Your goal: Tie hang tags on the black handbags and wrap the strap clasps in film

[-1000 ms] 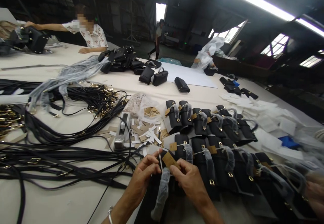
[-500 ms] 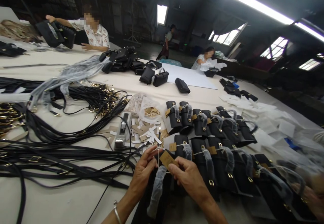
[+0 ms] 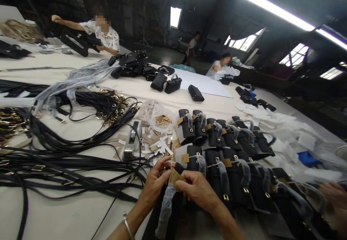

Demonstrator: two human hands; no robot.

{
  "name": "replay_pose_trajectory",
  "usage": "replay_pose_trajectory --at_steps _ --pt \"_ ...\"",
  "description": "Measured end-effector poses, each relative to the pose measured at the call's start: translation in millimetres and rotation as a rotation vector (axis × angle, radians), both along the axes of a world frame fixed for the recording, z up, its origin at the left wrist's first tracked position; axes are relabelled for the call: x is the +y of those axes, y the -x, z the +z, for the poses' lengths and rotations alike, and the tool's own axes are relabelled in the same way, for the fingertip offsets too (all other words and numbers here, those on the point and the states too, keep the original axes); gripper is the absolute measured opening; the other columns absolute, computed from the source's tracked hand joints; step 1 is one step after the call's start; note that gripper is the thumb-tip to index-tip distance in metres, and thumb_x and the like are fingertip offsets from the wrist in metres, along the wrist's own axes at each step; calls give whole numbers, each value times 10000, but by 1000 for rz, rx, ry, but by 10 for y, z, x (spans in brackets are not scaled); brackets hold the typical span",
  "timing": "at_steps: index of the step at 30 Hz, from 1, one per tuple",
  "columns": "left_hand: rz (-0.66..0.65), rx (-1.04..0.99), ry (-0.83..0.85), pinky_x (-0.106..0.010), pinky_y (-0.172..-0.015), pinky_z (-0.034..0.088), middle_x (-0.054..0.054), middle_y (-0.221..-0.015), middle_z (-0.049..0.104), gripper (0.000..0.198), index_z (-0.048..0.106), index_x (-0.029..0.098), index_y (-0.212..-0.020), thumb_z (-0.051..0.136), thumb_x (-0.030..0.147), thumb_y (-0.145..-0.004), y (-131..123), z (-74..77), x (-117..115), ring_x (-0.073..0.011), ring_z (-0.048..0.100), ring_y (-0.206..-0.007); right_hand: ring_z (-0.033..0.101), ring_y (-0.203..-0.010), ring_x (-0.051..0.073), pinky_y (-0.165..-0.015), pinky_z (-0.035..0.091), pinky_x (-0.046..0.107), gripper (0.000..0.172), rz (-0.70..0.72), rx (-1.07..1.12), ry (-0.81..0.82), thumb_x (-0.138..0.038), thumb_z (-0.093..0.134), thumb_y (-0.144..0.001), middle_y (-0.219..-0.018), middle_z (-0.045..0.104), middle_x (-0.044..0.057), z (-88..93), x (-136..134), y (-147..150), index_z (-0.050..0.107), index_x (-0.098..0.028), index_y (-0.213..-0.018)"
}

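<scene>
Tan card tag (image 3: 175, 175) sits pinched between the thumb and curled fingers of the right hand (image 3: 199, 191), which reaches in from the lower right, knuckles up. Opposite it, the left hand (image 3: 155, 183) is half curled beside a pale cord (image 3: 170, 175); whether it grips this, I cannot tell. Below both, a black bag (image 3: 176, 216) with a plastic-wrapped handle (image 3: 166, 207) is partly covered and cut off by the bottom edge.
</scene>
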State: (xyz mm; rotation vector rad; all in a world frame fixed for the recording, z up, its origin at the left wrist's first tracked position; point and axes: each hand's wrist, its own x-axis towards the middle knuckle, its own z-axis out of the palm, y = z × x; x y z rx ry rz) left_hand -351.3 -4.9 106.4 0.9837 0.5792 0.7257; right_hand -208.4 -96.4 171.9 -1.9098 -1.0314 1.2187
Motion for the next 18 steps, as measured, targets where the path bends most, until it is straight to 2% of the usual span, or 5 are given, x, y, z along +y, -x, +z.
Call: replay_pose_trajectory --at_steps 3,8,12,15,18 --pt "18 36 -55 -244 -748 459 -30 -959 673 360 684 233 -1139 723 304 -788 -20 -44 24 -151 582 -815 430 -416 68 -388 312 168 148 18 21 43 -253 601 -762 -528 519 -48 -7 1 -22 560 -166 -650" --pt "1 41 -49 -190 -592 379 47 -701 526 257 685 188 -979 752 238 -736 -80 -103 11 -90 457 -625 417 -395 66 -374 297 167 136 15 62 63 -228 608 -733 -502 509 -52 -37 25 -56 539 -168 -632" --pt "14 -102 233 -186 -541 406 65 -664 515 366 606 193 -1029 780 277 -719 -119 -89 20 -90 496 -568 416 -398 72 -377 320 168 158 -94 29 6 -316 623 -770 -519 504 -74 -40 -9 -23 529 -189 -774" --pt "214 -156 544 -215 -577 497 22 -745 613 331 559 190 -1059 730 209 -777 -160 -86 54 -117 597 -601 407 -380 76 -367 303 172 260 -245 -46 -28 -443 602 -810 -500 497 -76 -41 -128 87 509 -200 -796" --pt "400 -167 795 -186 -556 519 -6 -746 644 147 573 150 -958 596 56 -847 -225 -104 84 -101 624 -577 422 -377 78 -373 288 182 361 -215 12 46 -516 555 -839 -503 531 -37 -88 -309 291 512 -188 -696"
